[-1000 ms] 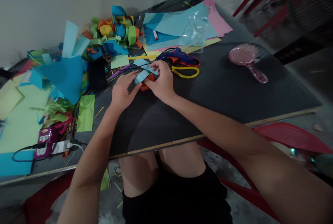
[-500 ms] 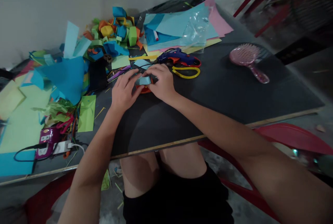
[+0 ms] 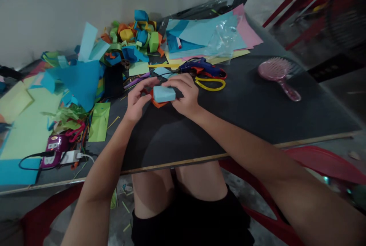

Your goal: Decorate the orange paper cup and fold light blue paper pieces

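A small light blue folded paper piece [image 3: 164, 94], boxy in shape, is gripped in my right hand [image 3: 187, 95], its fingers behind and thumb at the right side. Just below and behind it shows an orange folded paper piece [image 3: 158, 104], partly hidden. My left hand [image 3: 137, 100] is at the left of both pieces, thumb and fingers curved apart; whether its thumb tip touches the orange paper I cannot tell. Beyond my right hand lie yellow-handled scissors [image 3: 211, 84] and a blue glue gun [image 3: 198, 64].
Folded coloured paper pieces [image 3: 134, 36] are heaped at the back. Blue and pink sheets [image 3: 197, 31] lie behind the glue gun. A pink hairbrush [image 3: 276, 70] rests on the right of the dark table [image 3: 177, 139]. A purple power socket [image 3: 55, 149] with cables sits front left.
The light blue piece has turned, showing a broader face, and shifted slightly right with my right hand. My left hand's fingers have come away from it. The whole view has shifted a little.
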`<state>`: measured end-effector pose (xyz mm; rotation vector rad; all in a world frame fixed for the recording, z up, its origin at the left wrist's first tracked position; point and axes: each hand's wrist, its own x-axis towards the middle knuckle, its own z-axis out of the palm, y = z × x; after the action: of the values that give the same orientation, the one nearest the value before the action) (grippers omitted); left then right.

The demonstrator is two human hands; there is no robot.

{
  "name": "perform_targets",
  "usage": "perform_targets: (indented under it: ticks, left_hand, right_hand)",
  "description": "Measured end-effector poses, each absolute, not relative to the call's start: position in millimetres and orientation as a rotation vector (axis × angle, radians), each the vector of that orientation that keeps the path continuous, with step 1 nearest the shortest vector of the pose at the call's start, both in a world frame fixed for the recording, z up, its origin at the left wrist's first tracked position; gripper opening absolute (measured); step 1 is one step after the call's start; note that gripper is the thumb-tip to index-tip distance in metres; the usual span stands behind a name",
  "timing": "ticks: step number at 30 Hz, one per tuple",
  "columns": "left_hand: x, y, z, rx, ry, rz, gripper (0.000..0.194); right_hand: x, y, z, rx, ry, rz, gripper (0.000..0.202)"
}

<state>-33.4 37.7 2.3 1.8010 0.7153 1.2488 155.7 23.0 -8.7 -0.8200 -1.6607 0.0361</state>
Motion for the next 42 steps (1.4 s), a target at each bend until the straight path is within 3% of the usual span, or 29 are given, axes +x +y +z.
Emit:
perform_targets:
  ticks: [17, 29, 32, 36, 41, 42]
  left_hand:
    - [-27.3, 32.3, 9.8, 1.751, 0.676, 1.109, 0.057]
    - [-31.8, 32.8, 13.3, 1.801, 0.755, 1.121, 0.058]
    - [-32.9, 36.2, 8.3, 1.654, 0.793, 1.208, 0.052]
    - [-34.6, 41.1, 2.8, 1.526, 0.840, 1.279, 0.049]
    - [-36.5, 44.2, -0.7, 1.532, 0.899, 1.290, 0.046]
    - [-36.5, 44.2, -0.8, 1.545, 0.903, 1.296, 0.044]
  right_hand:
    - [160.9, 25.4, -14.4, -0.885, -1.731, -0.170, 0.034]
    - [167.1, 30.0, -15.6, -0.899, -1.820, -0.048, 0.069]
    - [167.5, 28.4, -7.2, -0.929, -1.722, 0.091, 0.065]
    - [152.9, -12.6, 41.4, -0.776, -1.348, 0.693, 0.033]
    - [141.6, -113.6, 130.6, -0.206, -1.187, 2.519, 0.016]
    - [142.5, -128.2, 140.5, -0.148, -1.090, 2.719, 0.017]
